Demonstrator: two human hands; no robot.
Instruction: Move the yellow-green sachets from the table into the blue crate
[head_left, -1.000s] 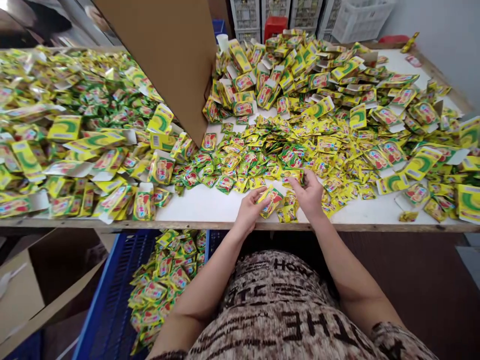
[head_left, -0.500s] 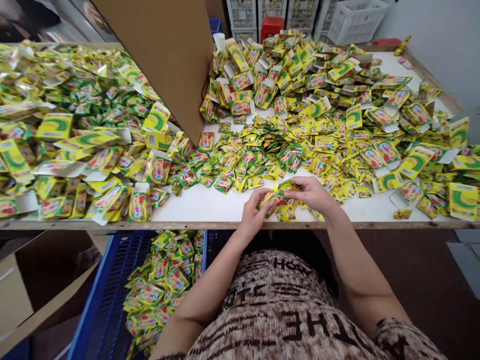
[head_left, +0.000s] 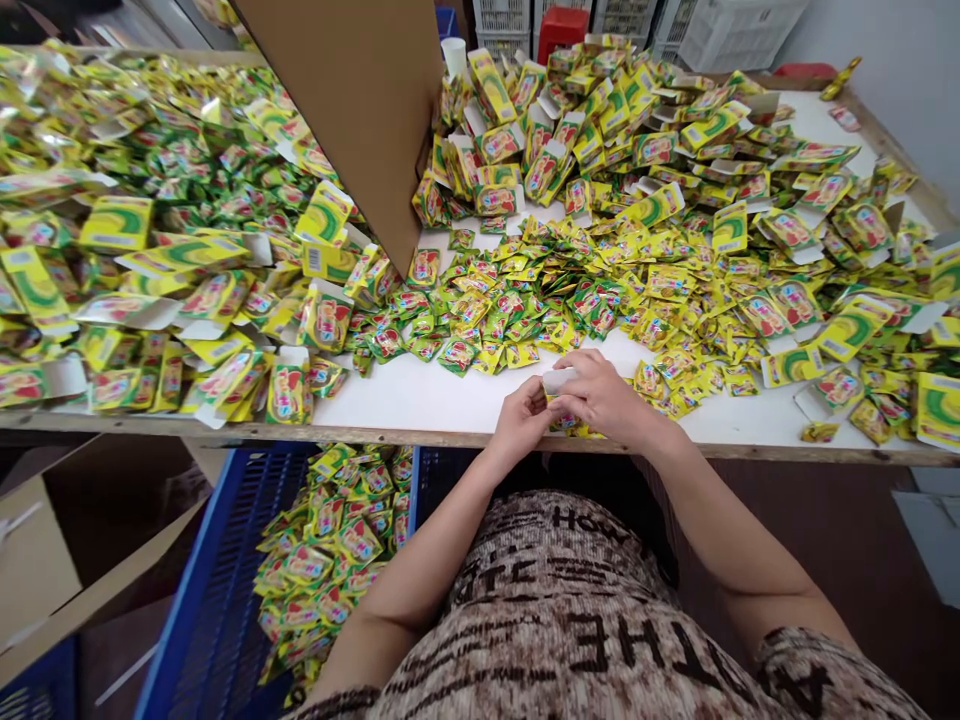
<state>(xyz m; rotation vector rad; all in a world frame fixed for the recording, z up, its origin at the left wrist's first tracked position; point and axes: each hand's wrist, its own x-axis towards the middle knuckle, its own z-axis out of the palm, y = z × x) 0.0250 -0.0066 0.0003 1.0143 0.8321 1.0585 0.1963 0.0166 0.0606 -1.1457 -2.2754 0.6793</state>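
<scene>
My left hand and my right hand meet at the table's front edge, closed around a small carton. Only its white end flap shows; fingers cover most of the rest. Below my right hand, a few yellow sachets lie on the white tabletop. Just beyond my hands spreads a heap of small yellow and green sachets with red pictures on them.
Open-ended yellow cartons pile up behind the sachets, and more cartons cover the left side. A tall cardboard sheet stands between them. Below the edge, a blue crate holds filled packs. Plastic crates stand at the back.
Half a second ago yellow-green printed packaging showed between my hands; now a white flap does. My right hand has turned over it and the hands are closer. The view has shifted slightly.
</scene>
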